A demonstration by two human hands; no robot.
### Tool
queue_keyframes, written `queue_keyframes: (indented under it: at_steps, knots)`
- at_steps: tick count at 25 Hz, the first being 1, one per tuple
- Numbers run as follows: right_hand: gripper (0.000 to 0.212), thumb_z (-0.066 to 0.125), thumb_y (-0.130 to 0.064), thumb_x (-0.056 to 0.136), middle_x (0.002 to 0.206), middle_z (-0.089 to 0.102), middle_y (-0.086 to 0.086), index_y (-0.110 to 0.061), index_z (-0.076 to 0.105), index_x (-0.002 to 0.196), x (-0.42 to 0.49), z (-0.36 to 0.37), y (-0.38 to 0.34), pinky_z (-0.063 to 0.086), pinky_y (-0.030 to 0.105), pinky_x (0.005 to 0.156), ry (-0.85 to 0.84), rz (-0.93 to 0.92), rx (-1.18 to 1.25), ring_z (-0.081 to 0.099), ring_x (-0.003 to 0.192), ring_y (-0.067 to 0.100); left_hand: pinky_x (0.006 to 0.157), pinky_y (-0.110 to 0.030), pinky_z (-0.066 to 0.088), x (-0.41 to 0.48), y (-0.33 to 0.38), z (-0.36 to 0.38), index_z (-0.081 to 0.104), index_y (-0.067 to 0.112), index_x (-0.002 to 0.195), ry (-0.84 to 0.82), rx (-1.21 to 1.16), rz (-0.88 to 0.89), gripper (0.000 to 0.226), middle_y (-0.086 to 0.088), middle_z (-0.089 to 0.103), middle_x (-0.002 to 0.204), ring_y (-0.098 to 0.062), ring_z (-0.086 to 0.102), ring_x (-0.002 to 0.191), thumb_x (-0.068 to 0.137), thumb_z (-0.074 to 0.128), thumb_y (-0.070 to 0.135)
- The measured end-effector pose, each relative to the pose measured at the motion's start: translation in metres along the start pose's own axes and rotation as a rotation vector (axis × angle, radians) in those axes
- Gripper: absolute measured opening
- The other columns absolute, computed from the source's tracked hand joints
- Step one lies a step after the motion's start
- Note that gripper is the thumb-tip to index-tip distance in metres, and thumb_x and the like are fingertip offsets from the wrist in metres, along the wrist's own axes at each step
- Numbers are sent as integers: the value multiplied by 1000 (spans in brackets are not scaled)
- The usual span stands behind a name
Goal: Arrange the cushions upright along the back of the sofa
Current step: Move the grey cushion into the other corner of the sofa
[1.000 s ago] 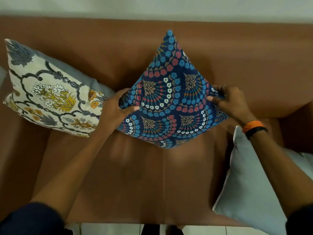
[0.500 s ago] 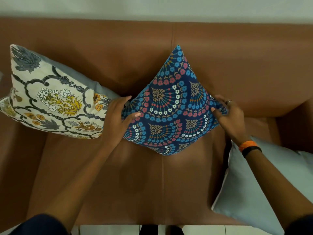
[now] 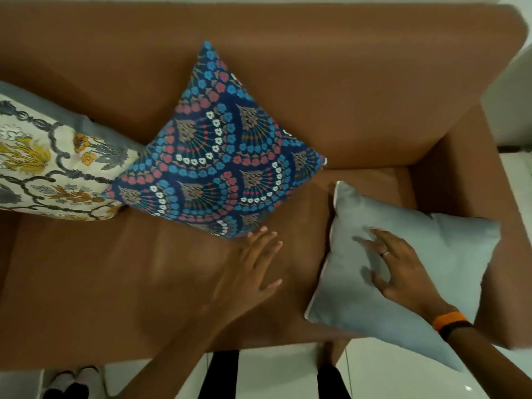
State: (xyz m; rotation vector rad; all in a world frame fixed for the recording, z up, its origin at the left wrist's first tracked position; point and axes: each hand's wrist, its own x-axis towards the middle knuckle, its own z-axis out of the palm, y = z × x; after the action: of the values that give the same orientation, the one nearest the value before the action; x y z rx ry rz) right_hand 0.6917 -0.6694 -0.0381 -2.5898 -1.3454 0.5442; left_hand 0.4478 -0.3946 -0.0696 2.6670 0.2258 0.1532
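A blue patterned cushion (image 3: pixel 218 151) stands on one corner, leaning against the back of the brown sofa (image 3: pixel 359 82). A cream floral cushion (image 3: pixel 49 159) leans at the left, touching it. A plain grey cushion (image 3: pixel 408 272) lies flat on the seat at the right, its lower corner hanging over the front edge. My right hand (image 3: pixel 400 266) rests on the grey cushion with fingers spread. My left hand (image 3: pixel 253 269) hovers open over the seat, just below the blue cushion's lower corner, blurred with motion.
The sofa's right armrest (image 3: pixel 460 174) rises beside the grey cushion. White floor tiles (image 3: pixel 276 370) show below the seat's front edge, with my legs there. A pair of shoes (image 3: pixel 69 384) sits on the floor at the lower left.
Both hands have let go of the blue cushion, which stays leaning on the sofa back. My right hand has moved down onto the grey cushion; my left hand has drawn back over the seat.
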Motion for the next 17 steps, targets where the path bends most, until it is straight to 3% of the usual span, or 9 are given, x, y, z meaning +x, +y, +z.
queue_keyframes:
  at_steps: [3, 5, 9, 12, 13, 15, 17]
  knots:
    - [73, 55, -52, 89, 167, 31, 12, -18, 42, 152, -49, 4, 78, 24, 58, 124, -65, -48, -90, 25, 155, 32, 120, -52, 30, -3, 75, 77, 26, 16, 157, -250, 27, 74, 87, -6, 21, 167, -25, 12, 157, 86, 60, 54]
    - [84, 53, -62, 89, 171, 21, 7, -23, 29, 159, -72, 5, 126, 17, 54, 128, -113, -116, -149, 16, 158, 28, 122, -52, 29, -8, 121, 124, 20, 17, 159, -344, 83, 133, 99, -8, 17, 168, -27, 12, 156, 81, 64, 59]
    - [131, 69, -77, 60, 173, 5, 9, -22, 9, 163, -103, 15, 199, 1, 47, 130, -326, -223, -274, 4, 160, 29, 124, -57, 18, -5, 183, 197, 9, 18, 161, -401, 181, 6, 132, -14, 9, 169, -34, 11, 155, 59, 74, 70]
    - [153, 84, -65, 44, 171, -7, 16, -15, 0, 162, -88, 40, 224, 8, 52, 129, -479, -231, -407, -3, 159, 32, 120, -61, 26, 11, 187, 230, 11, 21, 161, -370, 224, -97, 127, -16, 14, 168, -34, 15, 155, 63, 71, 75]
    - [146, 89, -53, 51, 171, -2, 19, -14, 2, 162, -80, 49, 224, 15, 54, 128, -454, -216, -420, 3, 159, 34, 119, -61, 29, 17, 182, 234, 15, 22, 160, -342, 220, -110, 119, -17, 19, 166, -34, 19, 154, 69, 64, 80]
    - [103, 80, -21, 78, 167, 24, 24, -11, 19, 160, -66, 66, 225, 33, 54, 122, -261, -249, -458, 27, 153, 39, 118, -58, 33, 30, 175, 241, 31, 24, 157, -307, 159, -140, 103, -19, 34, 160, -34, 32, 149, 76, 55, 83]
    - [64, 55, -6, 91, 148, 54, 27, -7, 39, 153, -61, 76, 227, 49, 52, 109, -26, -331, -469, 56, 134, 42, 113, -53, 42, 37, 173, 236, 50, 21, 147, -237, 92, -161, 76, -16, 51, 149, -32, 50, 138, 82, 72, 54]
